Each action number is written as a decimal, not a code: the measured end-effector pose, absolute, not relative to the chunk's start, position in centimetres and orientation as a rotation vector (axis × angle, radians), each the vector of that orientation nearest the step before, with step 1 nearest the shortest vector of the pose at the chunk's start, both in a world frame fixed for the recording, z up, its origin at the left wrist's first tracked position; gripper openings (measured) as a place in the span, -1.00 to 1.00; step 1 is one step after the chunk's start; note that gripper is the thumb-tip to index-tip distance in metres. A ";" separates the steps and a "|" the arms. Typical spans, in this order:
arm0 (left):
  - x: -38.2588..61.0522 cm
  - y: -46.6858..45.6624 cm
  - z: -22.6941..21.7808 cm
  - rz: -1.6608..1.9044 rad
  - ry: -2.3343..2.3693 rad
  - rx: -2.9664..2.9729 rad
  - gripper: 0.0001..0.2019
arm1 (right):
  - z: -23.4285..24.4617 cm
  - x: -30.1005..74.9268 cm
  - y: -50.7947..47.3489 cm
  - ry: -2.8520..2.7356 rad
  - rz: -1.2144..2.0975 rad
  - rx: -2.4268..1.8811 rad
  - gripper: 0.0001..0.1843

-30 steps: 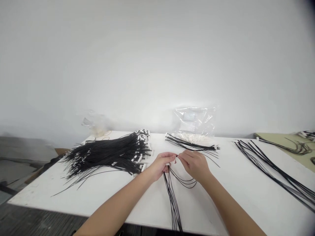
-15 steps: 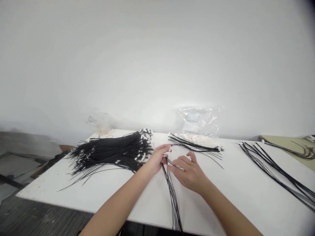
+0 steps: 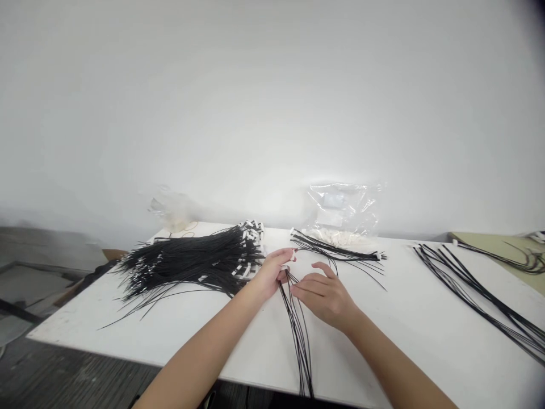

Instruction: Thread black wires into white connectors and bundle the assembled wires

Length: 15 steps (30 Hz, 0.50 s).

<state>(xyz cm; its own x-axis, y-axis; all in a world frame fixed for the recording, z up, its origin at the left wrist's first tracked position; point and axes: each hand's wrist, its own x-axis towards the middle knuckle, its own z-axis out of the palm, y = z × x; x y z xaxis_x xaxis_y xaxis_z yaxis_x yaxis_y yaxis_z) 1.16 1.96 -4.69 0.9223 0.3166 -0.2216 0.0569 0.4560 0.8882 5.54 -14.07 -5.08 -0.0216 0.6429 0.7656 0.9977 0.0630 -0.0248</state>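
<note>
Two hands meet over black wires at the middle of the bench

The left hand (image 3: 269,276) is closed in a pinch, thumb and forefinger on a small white connector (image 3: 293,257) that pokes out at the fingertips. A second white connector (image 3: 285,268) sits just below it in the same hand, and a bunch of black wires (image 3: 301,358) hangs from there toward the front edge of the bench (image 3: 255,346). The right hand (image 3: 326,298) is half open, palm turned toward the left hand, forefinger raised apart from the others. Its lower fingertips are right at the top of the bunch; whether they grip a wire, I cannot tell. The left fingers cover part of both connectors, and the right hand blocks the view of the bench behind it.

To the left lies a big heap of black wire harnesses (image 3: 187,258), white connectors crowded at its right end, with the left hand close by. Beyond the hands is a smaller wire bundle (image 3: 336,247), and behind that a clear plastic bag (image 3: 343,210) with small white pieces at its bottom, against the wall (image 3: 272,113). Another plastic bag (image 3: 170,207) stands behind the heap. Longer black cables (image 3: 477,289) stretch along the right side, near a yellow-green surface (image 3: 528,275)
</note>
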 end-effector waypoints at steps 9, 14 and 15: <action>1.0 1.9 -4.7 0.127 0.364 1.115 -0.66 | -3.4 7.9 -15.1 -0.422 0.054 -1.120 -0.87; 1.1 2.0 -4.9 0.123 0.356 1.129 -0.65 | -2.3 10.8 -17.0 -0.079 0.037 -0.868 -0.74; 1.1 2.0 -5.0 0.123 0.353 1.130 -0.65 | -2.2 11.3 -17.4 -0.043 0.013 -0.844 -0.71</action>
<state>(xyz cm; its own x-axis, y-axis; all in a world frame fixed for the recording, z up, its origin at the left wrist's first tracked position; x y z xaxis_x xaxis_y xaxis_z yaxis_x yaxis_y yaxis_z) 1.10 1.96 -4.96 0.9379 0.2733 -0.2137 0.0808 0.4270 0.9007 11.33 -17.36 -2.17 0.9991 0.0283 0.0328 0.0057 0.6644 -0.7473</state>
